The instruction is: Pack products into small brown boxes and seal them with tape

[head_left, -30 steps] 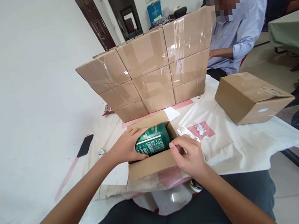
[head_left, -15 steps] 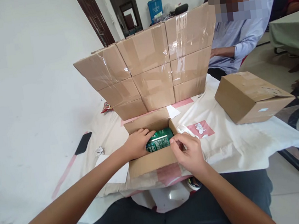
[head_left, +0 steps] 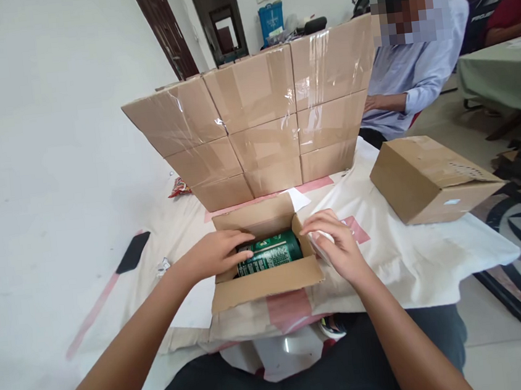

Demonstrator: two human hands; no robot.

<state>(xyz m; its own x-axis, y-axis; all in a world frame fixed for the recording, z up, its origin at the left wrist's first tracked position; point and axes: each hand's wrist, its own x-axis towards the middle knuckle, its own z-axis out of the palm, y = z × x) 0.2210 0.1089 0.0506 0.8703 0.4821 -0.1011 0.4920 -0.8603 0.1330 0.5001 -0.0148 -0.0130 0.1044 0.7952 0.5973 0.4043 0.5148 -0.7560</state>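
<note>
A small open cardboard box (head_left: pixel 269 279) sits before me on the cloth-covered table, its flaps folded out. Inside it, on its side, lies a green printed canister (head_left: pixel 271 253). My left hand (head_left: pixel 215 254) reaches over the box's left end, fingers and thumb spread, fingertips at the canister's left part. At the right end is my right hand (head_left: pixel 335 246), its fingers curved and apart from the thumb, near the box's right flap. A white item (head_left: pixel 325 241) shows by the right palm; whether the hand touches it I cannot tell.
A wide taped cardboard panel (head_left: pixel 264 139) stands behind the box. To the right is a closed carton (head_left: pixel 431 180). A black phone-like slab (head_left: pixel 132 252) and white paper (head_left: pixel 191 308) lie left. Another person (head_left: pixel 415 73) sits beyond the panel.
My left hand has drawn left, uncovering more of the canister. The right hand has opened from a pinch and shifted slightly right at the box's end.
</note>
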